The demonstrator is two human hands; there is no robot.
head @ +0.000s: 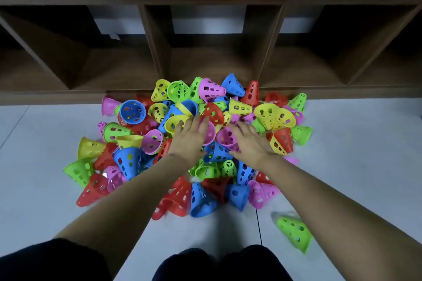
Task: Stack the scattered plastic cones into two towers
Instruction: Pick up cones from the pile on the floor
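**Item:** small truncated plastic cones, thin-walled, pierced with oval holes, in red, blue, green, yellow and pink; one loose heap (217,153).

**Handling (judged):** Probably very light and fairly stiff, with some give at the open rim. The smooth plastic may slip under a flat palm, but the holes and the flared rim should give fingertips purchase. Best taken by pinching the wide rim, or by closing the fingers round the tapered wall just below the narrow end. The hollow bodies should nest one over another. A cone lying on its side needs righting first, and a tall nested column is likely to lean or topple if knocked.

**Appearance:** Bright, glossy single colours. Each has a wide open mouth, a narrow flat top and rows of holes down the wall. They lie at every angle: on their sides, mouth up, a few upright.

**Location:** On the pale grey tiled floor (354,155), against the foot of a dark brown wooden shelf unit (212,0). One stray green cone (294,232) lies apart, nearer the person on the right. No tower stands yet.

**Hands:** The left hand (191,137) and right hand (250,141) are palm down over the middle of the heap with fingers spread, gripping nothing. The left fingers lie across a pink cone (211,136). The right covers another pink cone (225,137).
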